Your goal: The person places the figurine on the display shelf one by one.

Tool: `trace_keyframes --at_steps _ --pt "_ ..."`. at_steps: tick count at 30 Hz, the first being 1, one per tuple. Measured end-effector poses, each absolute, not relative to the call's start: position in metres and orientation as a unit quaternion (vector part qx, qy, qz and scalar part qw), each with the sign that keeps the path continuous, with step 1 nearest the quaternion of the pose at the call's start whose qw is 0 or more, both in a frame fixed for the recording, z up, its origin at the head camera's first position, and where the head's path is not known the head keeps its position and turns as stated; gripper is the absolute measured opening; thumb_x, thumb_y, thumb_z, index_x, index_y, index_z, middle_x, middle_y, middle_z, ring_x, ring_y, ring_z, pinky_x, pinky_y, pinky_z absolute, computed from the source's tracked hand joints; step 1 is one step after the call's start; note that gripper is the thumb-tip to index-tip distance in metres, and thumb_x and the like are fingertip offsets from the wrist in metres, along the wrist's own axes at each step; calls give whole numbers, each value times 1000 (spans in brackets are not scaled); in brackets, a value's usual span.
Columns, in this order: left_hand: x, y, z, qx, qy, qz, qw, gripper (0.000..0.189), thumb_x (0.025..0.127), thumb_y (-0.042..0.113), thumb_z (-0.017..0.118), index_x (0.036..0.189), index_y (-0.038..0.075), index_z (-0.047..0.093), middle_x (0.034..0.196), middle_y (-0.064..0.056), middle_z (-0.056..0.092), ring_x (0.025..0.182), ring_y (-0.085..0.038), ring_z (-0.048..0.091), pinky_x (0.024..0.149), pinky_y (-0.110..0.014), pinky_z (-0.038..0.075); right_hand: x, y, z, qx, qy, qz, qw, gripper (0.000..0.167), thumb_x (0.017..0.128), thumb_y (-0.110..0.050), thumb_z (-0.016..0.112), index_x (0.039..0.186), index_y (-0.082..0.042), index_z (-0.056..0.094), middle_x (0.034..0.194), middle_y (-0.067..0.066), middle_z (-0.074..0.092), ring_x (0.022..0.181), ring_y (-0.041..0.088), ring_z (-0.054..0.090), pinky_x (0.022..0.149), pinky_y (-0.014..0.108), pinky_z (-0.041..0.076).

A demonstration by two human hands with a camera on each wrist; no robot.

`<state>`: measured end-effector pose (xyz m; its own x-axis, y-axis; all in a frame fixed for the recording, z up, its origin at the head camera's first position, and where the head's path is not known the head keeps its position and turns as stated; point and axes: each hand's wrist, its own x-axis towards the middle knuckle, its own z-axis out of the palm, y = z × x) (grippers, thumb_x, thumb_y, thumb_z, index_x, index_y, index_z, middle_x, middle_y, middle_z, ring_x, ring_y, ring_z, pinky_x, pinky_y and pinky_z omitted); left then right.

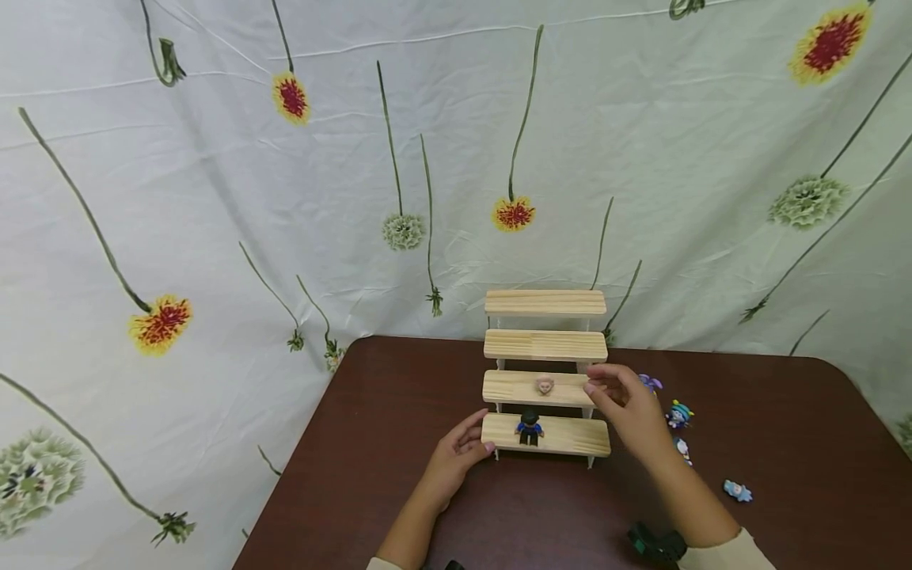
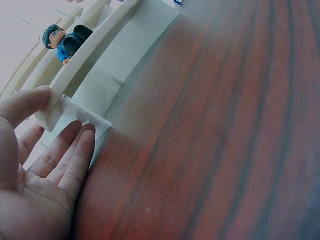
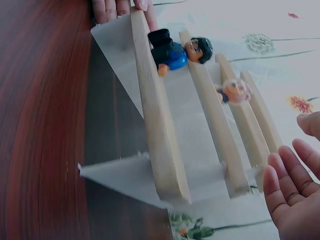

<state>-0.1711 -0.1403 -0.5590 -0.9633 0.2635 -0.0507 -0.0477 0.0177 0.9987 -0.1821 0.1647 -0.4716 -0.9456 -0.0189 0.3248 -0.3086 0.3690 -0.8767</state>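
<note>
A stepped wooden display stand (image 1: 573, 435) with clear supports is on the table before both hands. My left hand (image 1: 456, 459) grips the left end of its lowest step, thumb at the front edge and fingers around the end. On that step sits a toy figure (image 1: 530, 428) with black hair and a blue top. One step up is a small pinkish toy figure (image 1: 545, 385). Beside that step's right end is my right hand (image 1: 634, 412), its fingers loosely bent; in the right wrist view this hand (image 3: 297, 185) has nothing in it.
Several small toys lie on the dark table (image 1: 385, 396) to the right, among them a colourful figure (image 1: 679, 414) and a light blue one (image 1: 737, 491). A black object (image 1: 655, 545) lies by my right forearm. Behind the table hangs a flowered cloth (image 1: 342, 174).
</note>
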Motion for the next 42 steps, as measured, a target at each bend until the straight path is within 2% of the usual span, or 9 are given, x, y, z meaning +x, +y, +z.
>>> trace_keyframes --at_steps 7,11,16,23,28,36,42 --pt "-173 -140 -559 77 705 696 111 64 94 16 72 152 18 46 131 -19 64 103 -12 67 90 -22 52 -172 183 -469 80 -821 545 151 33 99 -19 66 126 0 62 121 13 66 100 -9 57 85 10 46" --pt "-172 -139 -559 79 702 699 111 64 94 14 72 153 16 46 131 -20 64 102 -12 67 90 -22 52 -164 197 -474 63 -828 533 162 31 99 -21 67 125 -4 63 119 4 66 100 -12 57 83 8 46" --pt "-172 -139 -561 79 701 699 114 64 94 14 72 153 16 46 133 -20 63 103 -12 67 91 -22 51 -154 214 -483 51 -828 533 168 29 99 -17 67 124 -4 64 115 -9 67 98 -14 59 82 7 47" --pt "-171 -140 -560 75 701 699 116 64 93 15 72 152 17 46 133 -20 63 103 -13 67 91 -22 51 -139 237 -495 10 -848 510 145 35 100 -26 65 128 -4 62 113 -26 63 99 -18 56 83 4 44" --pt "-171 -141 -560 72 703 698 116 64 93 14 73 152 17 47 133 -19 63 103 -13 67 91 -22 51 -132 251 -504 -4 -854 500 147 35 100 -26 65 127 -4 61 111 -34 61 99 -21 55 81 3 44" --pt "-171 -141 -561 72 702 699 116 65 93 15 73 152 18 46 132 -19 63 103 -14 66 91 -23 51 -128 266 -520 -34 -858 489 152 33 98 -22 68 123 -1 64 105 -33 61 94 -24 53 77 2 44" --pt "-171 -140 -561 71 704 698 114 65 93 16 73 152 18 47 131 -19 64 102 -13 66 90 -23 51 -125 271 -528 -68 -867 477 128 36 98 -26 69 124 -3 65 104 -37 56 92 -26 50 75 2 43"
